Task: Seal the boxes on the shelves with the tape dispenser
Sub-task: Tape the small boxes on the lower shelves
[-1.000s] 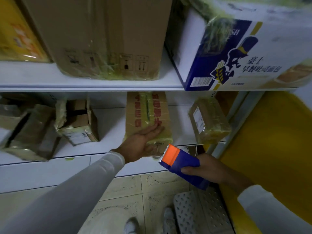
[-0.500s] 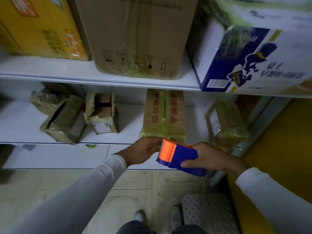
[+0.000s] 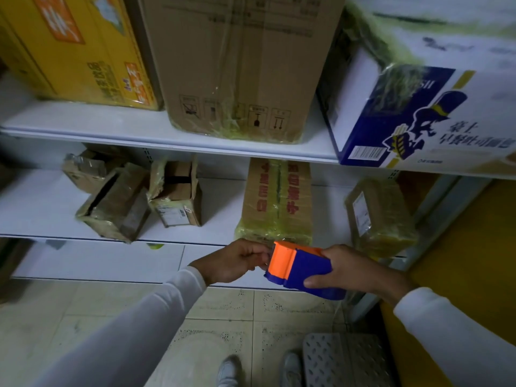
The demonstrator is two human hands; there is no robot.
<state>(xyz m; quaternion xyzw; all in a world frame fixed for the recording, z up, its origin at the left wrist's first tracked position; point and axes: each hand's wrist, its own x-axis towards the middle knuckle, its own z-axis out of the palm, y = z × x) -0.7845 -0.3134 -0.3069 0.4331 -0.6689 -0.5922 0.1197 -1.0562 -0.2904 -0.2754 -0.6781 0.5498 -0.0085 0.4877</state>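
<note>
White shelves [image 3: 195, 135] of boxes, right hand [image 3: 360, 270] gripping tape dispenser [image 3: 300, 270], left hand [image 3: 237, 261] fingers pinching its front edge

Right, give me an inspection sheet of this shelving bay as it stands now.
Surface: white lower shelf and white upper shelf, both carrying boxes.
Job's things: blue and orange tape dispenser held in front of the lower shelf; red-printed carton directly behind it, wrapped in yellowish tape.
Clutter: torn box with flaps open and crushed box on the lower shelf; labelled parcel at its right end.
Grips: right hand grips the dispenser body; left hand pinches at its orange end, tape itself too small to tell.
Cables: nothing seen.
Surroundings: tiled floor, perforated step, yellow wall.
</note>
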